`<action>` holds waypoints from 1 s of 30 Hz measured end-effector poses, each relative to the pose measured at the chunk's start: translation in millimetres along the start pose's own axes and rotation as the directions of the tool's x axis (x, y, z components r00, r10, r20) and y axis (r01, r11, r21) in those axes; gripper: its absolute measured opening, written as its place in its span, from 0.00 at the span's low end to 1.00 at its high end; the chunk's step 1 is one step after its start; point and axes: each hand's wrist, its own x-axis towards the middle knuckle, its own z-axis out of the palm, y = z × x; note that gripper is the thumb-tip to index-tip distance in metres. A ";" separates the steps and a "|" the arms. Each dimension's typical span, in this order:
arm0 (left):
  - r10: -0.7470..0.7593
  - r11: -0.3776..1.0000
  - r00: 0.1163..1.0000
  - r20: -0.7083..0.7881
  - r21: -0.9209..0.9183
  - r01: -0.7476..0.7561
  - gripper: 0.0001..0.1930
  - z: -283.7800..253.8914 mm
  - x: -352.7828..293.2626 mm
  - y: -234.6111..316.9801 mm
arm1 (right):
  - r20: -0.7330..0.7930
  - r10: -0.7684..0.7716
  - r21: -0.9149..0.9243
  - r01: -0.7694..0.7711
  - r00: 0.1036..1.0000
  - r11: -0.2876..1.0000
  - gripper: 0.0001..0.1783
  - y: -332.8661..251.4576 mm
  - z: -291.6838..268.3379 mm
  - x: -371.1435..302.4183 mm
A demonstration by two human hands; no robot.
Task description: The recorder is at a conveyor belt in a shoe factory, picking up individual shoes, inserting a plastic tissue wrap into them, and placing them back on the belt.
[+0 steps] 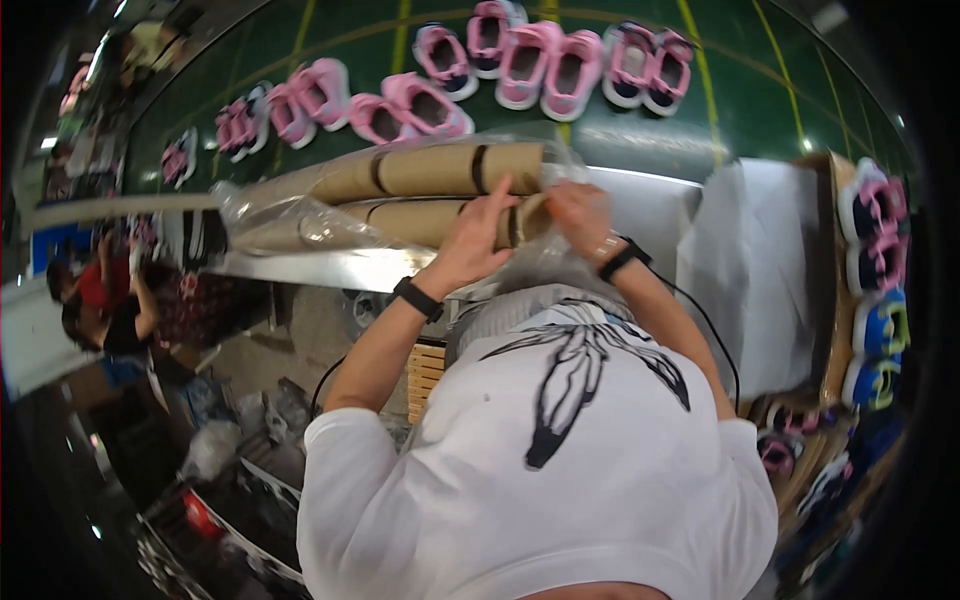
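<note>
The white shirt (620, 480) with a dark printed figure is closest. Past it, the left hand (474, 238) lies with fingers extended on the nearer row of brown cardboard tubes (410, 222), beside a farther row (430, 170), both inside a clear plastic bag (236, 205) along the silver table (320, 268). The right hand (585, 215) blurs at the tubes' right ends; whether it pinches anything, I cannot tell. Beyond, pink shoes (568, 102) stand on a green surface (695, 142).
</note>
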 end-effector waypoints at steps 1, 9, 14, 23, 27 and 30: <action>-0.012 1.000 0.998 -0.057 0.024 0.013 0.55 -3.7 1.4 2.6 | -0.172 0.068 0.028 -0.064 0.983 0.998 0.09 -0.5 -15.5 2.4; 0.216 0.589 0.788 0.576 -0.720 0.365 0.32 -7.3 45.6 60.9 | 0.044 -0.065 0.427 0.040 0.997 0.903 0.15 -22.0 -147.8 -19.9; 0.218 0.447 0.709 0.671 -0.714 0.538 0.29 2.2 47.0 81.9 | -0.376 0.285 -0.381 -0.427 0.882 0.820 0.19 48.1 -242.7 -113.4; 0.156 0.432 0.779 0.607 -0.751 0.498 0.20 77.0 110.8 139.9 | -0.367 0.767 -0.155 -0.848 0.526 0.507 0.09 128.9 -286.1 -234.0; 0.115 0.410 0.908 0.403 -0.852 0.326 0.16 159.4 144.3 178.0 | -0.528 0.529 -0.308 -0.731 0.664 0.609 0.06 102.7 -274.6 -182.6; -0.113 0.495 0.956 0.270 -0.819 0.290 0.14 195.7 154.9 184.5 | -0.379 0.765 -0.027 -0.833 0.521 0.553 0.07 58.1 -250.2 -132.6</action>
